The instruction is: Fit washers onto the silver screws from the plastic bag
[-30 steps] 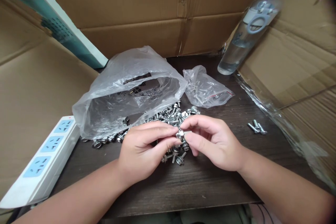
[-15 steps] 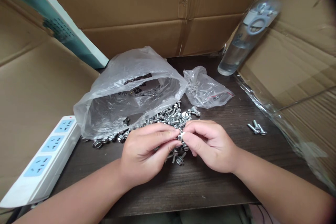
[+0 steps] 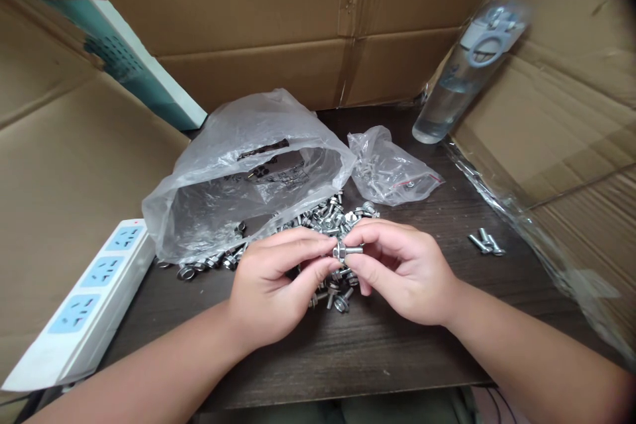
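Left hand (image 3: 275, 285), right hand (image 3: 402, 271): narrow fingertip pinch on washered bolt (image 3: 348, 250) | bolt above bolt pile (image 3: 328, 222), shank pointing right, long axis level | open room: wood table (image 3: 358, 351) front, right | plastic bag (image 3: 233, 212) beyond, left

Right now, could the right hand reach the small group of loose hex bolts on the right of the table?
Probably yes. The right hand shares a hex bolt with the left hand, so it must release first. Only dark wood tabletop lies between it and the loose hex bolts.
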Available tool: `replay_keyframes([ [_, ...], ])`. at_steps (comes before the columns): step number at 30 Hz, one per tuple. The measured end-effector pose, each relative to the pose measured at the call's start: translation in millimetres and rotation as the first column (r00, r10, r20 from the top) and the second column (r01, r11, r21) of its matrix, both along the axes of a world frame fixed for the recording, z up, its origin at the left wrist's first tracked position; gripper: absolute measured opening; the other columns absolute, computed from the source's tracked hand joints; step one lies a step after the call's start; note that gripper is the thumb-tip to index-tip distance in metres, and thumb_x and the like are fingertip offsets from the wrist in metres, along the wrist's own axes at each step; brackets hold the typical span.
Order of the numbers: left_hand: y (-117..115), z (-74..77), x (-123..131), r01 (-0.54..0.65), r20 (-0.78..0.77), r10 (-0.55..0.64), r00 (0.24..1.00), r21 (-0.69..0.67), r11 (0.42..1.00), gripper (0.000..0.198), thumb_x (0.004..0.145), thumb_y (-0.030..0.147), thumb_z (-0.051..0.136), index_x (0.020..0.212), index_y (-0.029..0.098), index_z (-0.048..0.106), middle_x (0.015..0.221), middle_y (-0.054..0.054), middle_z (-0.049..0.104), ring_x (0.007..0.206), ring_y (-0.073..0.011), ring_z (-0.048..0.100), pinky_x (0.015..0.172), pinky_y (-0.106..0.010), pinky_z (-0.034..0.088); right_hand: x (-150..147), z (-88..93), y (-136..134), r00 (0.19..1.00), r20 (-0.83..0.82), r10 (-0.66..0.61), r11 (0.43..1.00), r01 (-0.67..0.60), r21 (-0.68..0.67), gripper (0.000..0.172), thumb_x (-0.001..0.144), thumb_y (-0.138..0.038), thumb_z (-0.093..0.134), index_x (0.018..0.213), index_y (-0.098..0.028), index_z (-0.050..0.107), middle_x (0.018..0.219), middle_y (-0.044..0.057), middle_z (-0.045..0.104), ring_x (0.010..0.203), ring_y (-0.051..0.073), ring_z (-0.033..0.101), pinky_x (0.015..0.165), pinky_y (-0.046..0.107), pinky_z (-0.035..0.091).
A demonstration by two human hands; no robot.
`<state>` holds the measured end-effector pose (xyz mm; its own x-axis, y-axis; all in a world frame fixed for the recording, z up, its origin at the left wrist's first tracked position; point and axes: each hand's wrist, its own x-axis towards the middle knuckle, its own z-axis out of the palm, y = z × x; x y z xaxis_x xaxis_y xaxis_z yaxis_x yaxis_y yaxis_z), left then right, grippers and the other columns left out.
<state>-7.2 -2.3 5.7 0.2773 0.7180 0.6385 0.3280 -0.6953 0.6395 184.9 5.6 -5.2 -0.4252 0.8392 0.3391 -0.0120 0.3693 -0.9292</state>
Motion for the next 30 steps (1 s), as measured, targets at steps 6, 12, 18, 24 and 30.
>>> replay_keyframes([
  [6, -0.9, -3.2, -0.8, 0.018, -0.045, -0.014, 0.999, 0.096, 0.995, 0.023, 0.075, 0.0, 0.071, 0.096, 0.009, 0.072, 0.088, -0.01, 0.073, 0.076, -0.0111, 0.07, 0.07, -0.017, 0.057, -2.6, 2.4, 0.4, 0.995, 0.091, -0.048, 0.998, 0.045, 0.036, 0.007, 0.09, -0.019, 0.058, 0.087, -0.013, 0.059, 0.07, -0.001, 0.054, 0.052, 0.006, 0.05, 0.05, 0.021, 0.043],
  [12, -1.4, 0.2, 0.3, 0.053, -0.092, -0.041, 0.995, 0.134, 0.99, 0.021, 0.076, -0.001, 0.07, 0.096, 0.005, 0.071, 0.088, -0.012, 0.072, 0.077, -0.0117, 0.069, 0.07, -0.018, 0.058, -3.4, 6.3, 2.1, 0.985, 0.17, 0.007, 1.0, -0.004, -0.018, 0.031, 0.095, -0.024, 0.047, 0.065, -0.016, 0.05, 0.055, -0.002, 0.05, 0.053, 0.01, 0.047, 0.056, 0.025, 0.041],
  [18, -1.6, -1.3, 0.4, 0.078, -0.097, -0.064, 0.993, 0.15, 0.986, 0.024, 0.075, -0.004, 0.069, 0.098, 0.005, 0.07, 0.088, -0.013, 0.072, 0.076, -0.0119, 0.069, 0.069, -0.018, 0.058, -2.5, 7.9, 2.2, 0.986, 0.054, 0.159, 0.888, -0.119, -0.444, 0.039, 0.099, -0.039, 0.041, 0.067, -0.018, 0.047, 0.047, -0.005, 0.046, 0.039, 0.009, 0.045, 0.045, 0.023, 0.04],
  [24, -2.0, -1.4, -0.8, -0.027, -0.068, 0.034, 0.997, 0.099, 0.995, 0.022, 0.077, 0.002, 0.072, 0.097, 0.011, 0.071, 0.087, -0.008, 0.073, 0.075, -0.0112, 0.069, 0.068, -0.018, 0.057, 0.0, 10.0, -0.5, 0.994, 0.076, 0.084, 0.946, -0.055, -0.319, 0.026, 0.096, -0.035, 0.049, 0.082, -0.015, 0.057, 0.057, -0.002, 0.054, 0.049, 0.01, 0.054, 0.052, 0.023, 0.046],
  [30, -2.8, -1.2, -2.0, -0.007, -0.079, 0.017, 0.997, 0.133, 0.991, 0.023, 0.076, 0.002, 0.071, 0.097, 0.01, 0.07, 0.086, -0.009, 0.072, 0.073, -0.0113, 0.069, 0.066, -0.019, 0.057, -1.5, 11.4, -2.0, 0.998, 0.015, 0.065, 0.948, -0.057, -0.313, 0.016, 0.09, -0.028, 0.057, 0.091, -0.013, 0.059, 0.055, -0.004, 0.054, 0.044, 0.01, 0.054, 0.046, 0.022, 0.045],
])
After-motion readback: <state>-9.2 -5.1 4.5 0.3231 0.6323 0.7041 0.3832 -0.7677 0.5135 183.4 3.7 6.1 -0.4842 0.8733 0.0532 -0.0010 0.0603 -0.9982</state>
